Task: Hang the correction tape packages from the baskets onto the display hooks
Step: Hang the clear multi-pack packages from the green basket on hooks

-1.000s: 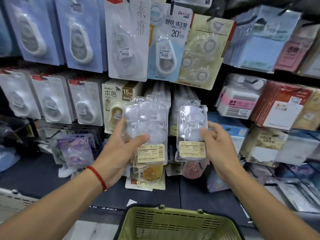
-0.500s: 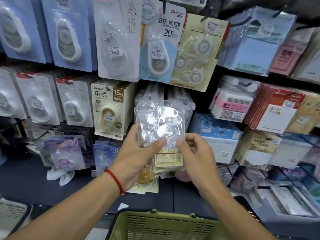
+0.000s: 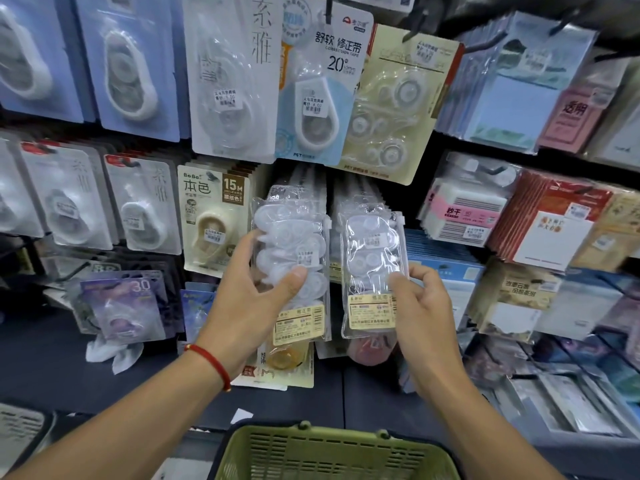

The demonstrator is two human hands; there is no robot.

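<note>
Hanging is under way: left hand (image 3: 258, 299) is gripping a clear correction tape pack (image 3: 291, 268), while right hand (image 3: 420, 306) is pinching a second pack (image 3: 372, 271) against the full hook rows, above the green basket (image 3: 332, 452). Next, each pack's top hole probably needs lining up with a hook tip; the hooks themselves are hidden.

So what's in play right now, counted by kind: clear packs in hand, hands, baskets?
Clear correction tape stack in left hand: 1
Clear correction tape pack in right hand: 1
Hands, left hand and right hand: 2
Green basket: 1
Total: 5
</note>
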